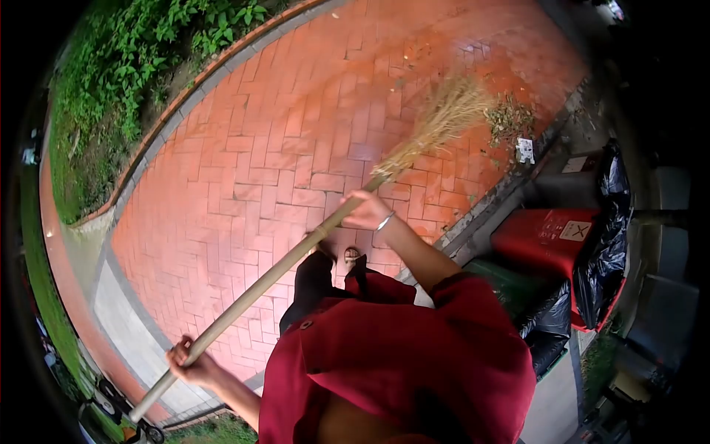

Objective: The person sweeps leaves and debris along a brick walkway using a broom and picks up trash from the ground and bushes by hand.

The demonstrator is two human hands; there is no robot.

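A long straw broom [274, 276] runs diagonally across the view, its bristles [451, 111] spread on the red brick paving at the upper right. Near the upper end of the pole, at the lower left, my left hand [189, 361] is closed around it. My right hand [366, 211], with a bracelet at the wrist, holds the pole just below where the bristles begin. Beside the bristle tips lies a heap of dry leaves [509, 120], with a crumpled white wrapper [525, 151] at its lower edge.
A curb [492, 200] borders the paving on the right. Beyond it stand a red bin [543, 237], a green bin [503, 290] and a grey bin [566, 180], with black bags. Green plants [118, 81] grow behind the left curb. My feet [350, 256] are below the pole.
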